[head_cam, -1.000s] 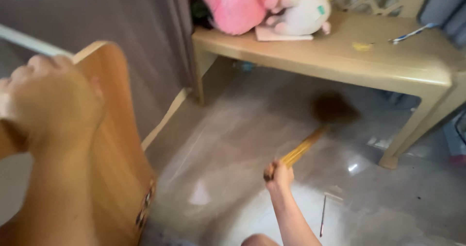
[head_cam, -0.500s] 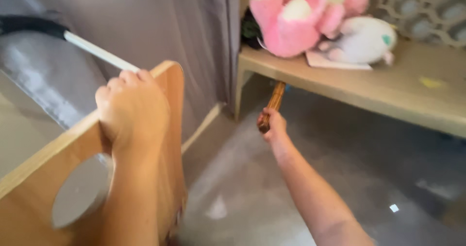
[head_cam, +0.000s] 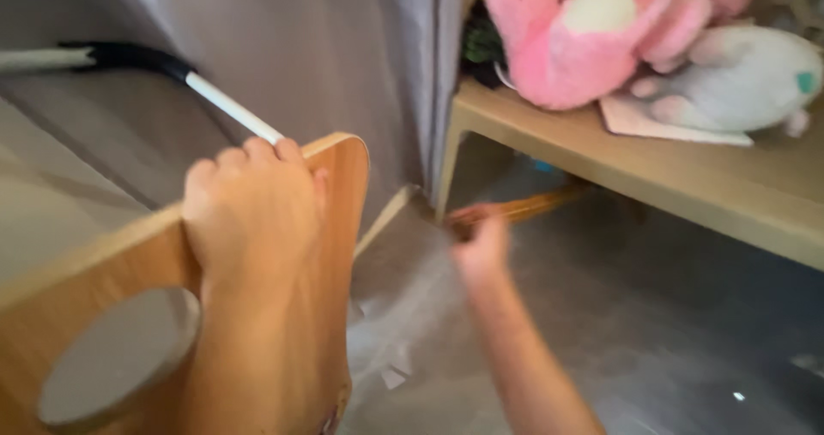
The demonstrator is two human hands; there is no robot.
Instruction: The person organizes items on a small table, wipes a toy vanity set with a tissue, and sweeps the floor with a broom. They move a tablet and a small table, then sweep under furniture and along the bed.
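Observation:
My left hand (head_cam: 249, 207) grips the top edge of a light wooden board (head_cam: 335, 255) with a round hole in it (head_cam: 116, 358); the board stands upright at the left. My right hand (head_cam: 481, 246), blurred by motion, is closed around the yellow-brown handle of a broom (head_cam: 536, 205). The handle points to the right, under the beige table (head_cam: 687, 199). The broom's head is hidden beneath the table.
A pink plush toy (head_cam: 592, 36) and a white plush toy (head_cam: 747, 79) lie on the table. A grey curtain (head_cam: 326, 66) hangs behind the board. A white pole with a black grip (head_cam: 172, 70) leans at the upper left. Grey tiled floor (head_cam: 669, 349) lies below.
The view shifted left and closer to the table. My right hand swung the broom handle from pointing upward to pointing right under the table. My left hand kept its hold on the board.

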